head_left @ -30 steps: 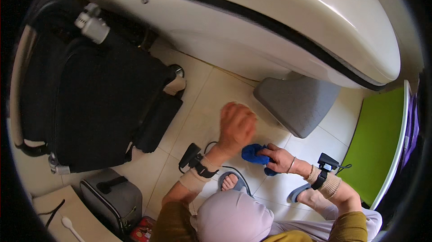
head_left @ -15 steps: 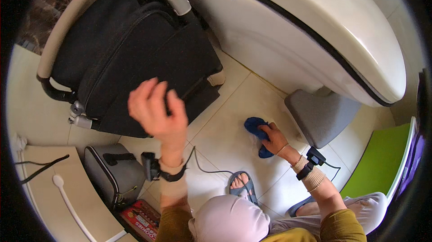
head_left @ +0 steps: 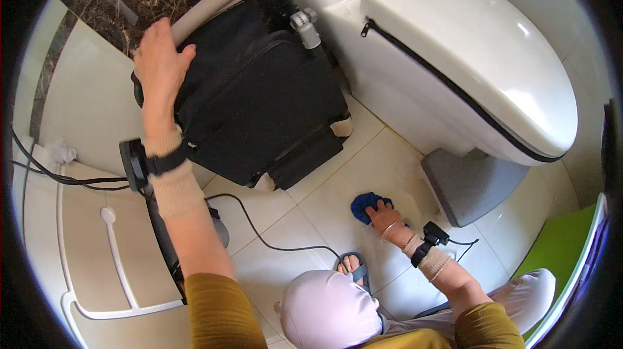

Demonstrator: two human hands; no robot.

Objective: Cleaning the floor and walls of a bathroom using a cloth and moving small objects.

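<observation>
cloth (head_left: 364,208), blue, lay bunched on floor tiles (head_left: 334,187) under bent fingers of your right hand (head_left: 384,218); couldn't tell if gripped or just pressed. your left hand (head_left: 159,63) had thumb spread off extended fingers at the beige bar (head_left: 213,7), contact unclear.

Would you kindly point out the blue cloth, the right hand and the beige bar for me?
Blue cloth (head_left: 361,207): head view, on the left part of its crumpled fabric.
Right hand (head_left: 385,221): head view, on the back of the hand.
Beige bar (head_left: 212,9): head view, midway along its visible length.
</observation>
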